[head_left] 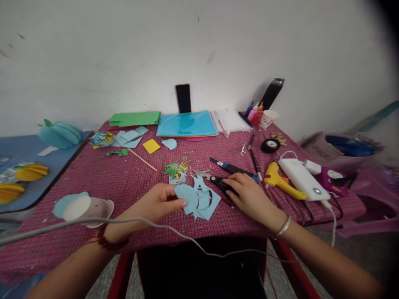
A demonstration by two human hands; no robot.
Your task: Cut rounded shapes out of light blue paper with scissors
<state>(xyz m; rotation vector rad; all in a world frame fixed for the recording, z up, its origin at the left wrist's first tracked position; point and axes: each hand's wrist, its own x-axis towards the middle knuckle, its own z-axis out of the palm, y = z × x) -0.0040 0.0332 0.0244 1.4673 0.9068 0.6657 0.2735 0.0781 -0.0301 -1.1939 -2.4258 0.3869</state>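
My left hand (168,201) pinches a rounded light blue paper cutout (187,197) between thumb and fingers. Just right of it, light blue paper scraps (209,202) with curved cut edges lie on the table. My right hand (246,195) has its fingers curled over the black handles of a pair of scissors (215,179), whose blades point left towards a heap of green and yellow paper snippets (175,169). The scissors lie low at the tabletop, and part of their handles is hidden under my fingers. Behind them rests a utility knife (232,167).
A yellow glue gun (282,182), a white power bank (302,178) and black tape (270,145) are at the right. A paper cup (90,207) lies tipped over at the left. A cable (174,229) crosses before my forearms. Blue sheets (187,123) and a phone (183,98) are at the back.
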